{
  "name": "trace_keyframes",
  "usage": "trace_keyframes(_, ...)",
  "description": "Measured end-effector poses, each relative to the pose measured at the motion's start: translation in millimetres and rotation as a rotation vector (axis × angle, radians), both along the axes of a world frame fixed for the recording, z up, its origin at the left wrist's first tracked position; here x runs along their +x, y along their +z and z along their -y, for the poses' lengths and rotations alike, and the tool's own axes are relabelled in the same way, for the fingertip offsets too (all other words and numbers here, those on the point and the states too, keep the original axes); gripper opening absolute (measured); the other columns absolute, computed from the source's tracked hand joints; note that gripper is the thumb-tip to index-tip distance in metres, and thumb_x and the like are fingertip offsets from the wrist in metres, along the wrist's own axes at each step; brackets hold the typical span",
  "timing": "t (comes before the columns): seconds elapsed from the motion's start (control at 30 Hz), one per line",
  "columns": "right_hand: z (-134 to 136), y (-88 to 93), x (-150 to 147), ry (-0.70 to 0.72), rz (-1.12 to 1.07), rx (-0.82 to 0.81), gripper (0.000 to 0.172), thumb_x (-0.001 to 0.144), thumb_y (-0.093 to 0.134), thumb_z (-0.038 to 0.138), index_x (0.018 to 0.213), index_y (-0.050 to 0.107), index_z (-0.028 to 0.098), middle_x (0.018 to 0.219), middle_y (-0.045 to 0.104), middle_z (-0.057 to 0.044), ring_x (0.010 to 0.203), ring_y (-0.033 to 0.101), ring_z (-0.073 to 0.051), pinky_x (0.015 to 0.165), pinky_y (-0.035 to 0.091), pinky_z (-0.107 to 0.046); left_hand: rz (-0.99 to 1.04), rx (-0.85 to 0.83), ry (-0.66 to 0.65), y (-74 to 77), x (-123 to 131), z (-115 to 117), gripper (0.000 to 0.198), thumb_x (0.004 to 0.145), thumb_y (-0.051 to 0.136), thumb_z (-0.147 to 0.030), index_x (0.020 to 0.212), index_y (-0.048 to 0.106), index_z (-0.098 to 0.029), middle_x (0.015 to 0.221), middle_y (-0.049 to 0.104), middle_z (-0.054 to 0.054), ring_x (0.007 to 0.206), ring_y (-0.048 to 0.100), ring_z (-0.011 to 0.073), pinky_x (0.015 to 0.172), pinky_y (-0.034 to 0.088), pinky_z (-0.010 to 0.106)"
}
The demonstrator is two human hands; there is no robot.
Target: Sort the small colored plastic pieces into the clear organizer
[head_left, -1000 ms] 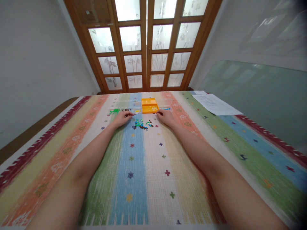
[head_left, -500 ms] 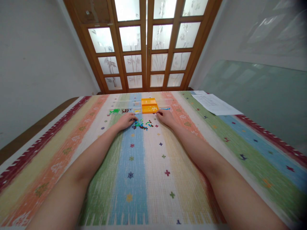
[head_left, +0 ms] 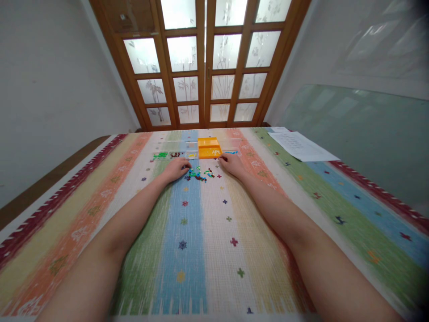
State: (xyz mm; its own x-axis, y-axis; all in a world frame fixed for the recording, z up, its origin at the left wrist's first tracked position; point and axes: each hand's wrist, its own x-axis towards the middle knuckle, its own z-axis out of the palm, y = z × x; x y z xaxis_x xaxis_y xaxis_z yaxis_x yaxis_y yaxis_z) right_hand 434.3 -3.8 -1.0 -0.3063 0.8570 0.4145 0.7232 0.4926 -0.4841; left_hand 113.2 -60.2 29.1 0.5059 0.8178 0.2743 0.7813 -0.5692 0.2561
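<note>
Small coloured pieces in green, blue, brown and white lie in a loose pile (head_left: 197, 175) on the tablecloth. At its left edge rests my left hand (head_left: 176, 170), fingers curled together; whatever they may hold is hidden. My right hand (head_left: 232, 163) is closed in a pinch by the front right corner of an open orange box (head_left: 208, 151), and anything between its fingertips is too small to name. White pieces lie in that box. Beside it are clear trays: one with green pieces (head_left: 161, 155), one with brown pieces (head_left: 175, 154), one with yellow pieces (head_left: 192, 155), and blue pieces (head_left: 232, 152) to the right.
A striped, patterned tablecloth (head_left: 182, 264) covers the table. Printed sheets of paper (head_left: 301, 145) lie at the back right. A wooden door with glass panes (head_left: 204, 80) stands past the far edge, and a greenish glass panel (head_left: 362, 125) leans at the right.
</note>
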Motion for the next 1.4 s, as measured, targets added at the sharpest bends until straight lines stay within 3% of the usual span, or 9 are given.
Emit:
trace_keyframes(0.27,1.9,2.5,-0.2,-0.008,0.013,-0.013,0.019,0.095,0.058,0.027,0.094,0.076,0.021,0.093,0.077,-0.006,0.084,0.066,-0.021,0.074,0.042,-0.028,0.132,-0.026,0.079,-7.8,-2.6,-3.6,0.017,0.088,0.058,-0.026,0.094,0.074,-0.021,0.097,0.073,0.005,0.091,0.065,0.0217,0.089,0.049,0.035)
trace_keyframes(0.57,1.0,1.8,-0.1,-0.009,0.011,-0.018,0.021,0.095,0.057,0.028,0.095,0.076,0.021,0.095,0.078,-0.006,0.086,0.067,-0.022,0.076,0.045,-0.029,0.729,-0.204,0.354,-15.1,-36.7,-23.1,0.018,0.077,0.059,-0.026,0.091,0.068,-0.018,0.078,0.067,0.002,0.065,0.058,0.0156,0.062,0.045,0.026)
trace_keyframes(0.83,3.5,4.6,-0.7,-0.018,0.021,-0.023,0.021,0.095,0.056,0.027,0.095,0.076,0.020,0.095,0.078,-0.007,0.086,0.066,-0.021,0.076,0.045,-0.029,1.089,-0.076,0.613,-16.7,-79.5,-33.8,0.018,0.076,0.057,-0.022,0.091,0.066,-0.017,0.070,0.059,-0.001,0.057,0.049,0.0111,0.052,0.037,0.019)
trace_keyframes(0.97,4.2,4.5,-0.5,-0.010,0.011,-0.020,0.022,0.096,0.055,0.028,0.095,0.076,0.021,0.097,0.078,-0.007,0.087,0.066,-0.021,0.077,0.045,-0.029,1.153,-0.025,0.711,-21.7,-94.4,-38.3,0.023,0.078,0.057,-0.026,0.097,0.065,-0.017,0.078,0.061,0.000,0.056,0.051,0.0097,0.051,0.038,0.018)
trace_keyframes(1.17,1.3,0.8,0.4,-0.009,-0.004,-0.019,0.020,0.095,0.057,0.027,0.094,0.076,0.021,0.094,0.077,-0.006,0.085,0.066,-0.021,0.077,0.045,-0.029,1.180,-0.053,0.690,-20.0,-95.6,-34.6,0.047,0.077,0.053,-0.022,0.123,0.064,-0.017,0.098,0.070,0.004,0.054,0.051,0.0068,0.052,0.042,0.018)
trace_keyframes(1.3,0.2,0.0,0.6,-0.012,-0.001,-0.013,0.019,0.095,0.057,0.027,0.094,0.076,0.021,0.094,0.077,-0.006,0.085,0.066,-0.021,0.077,0.045,-0.029,1.048,-0.008,0.706,-21.1,-91.4,-34.7,0.039,0.078,0.056,-0.023,0.114,0.069,-0.017,0.093,0.071,0.004,0.057,0.054,0.0097,0.055,0.043,0.020)
trace_keyframes(1.4,0.2,0.6,0.7,-0.004,-0.001,-0.010,0.019,0.095,0.058,0.027,0.094,0.076,0.021,0.094,0.078,-0.006,0.086,0.067,-0.021,0.077,0.046,-0.029,0.879,-0.002,0.633,-23.6,-84.4,-35.4,0.027,0.080,0.059,-0.024,0.102,0.074,-0.017,0.088,0.072,0.004,0.062,0.058,0.0136,0.062,0.047,0.025)
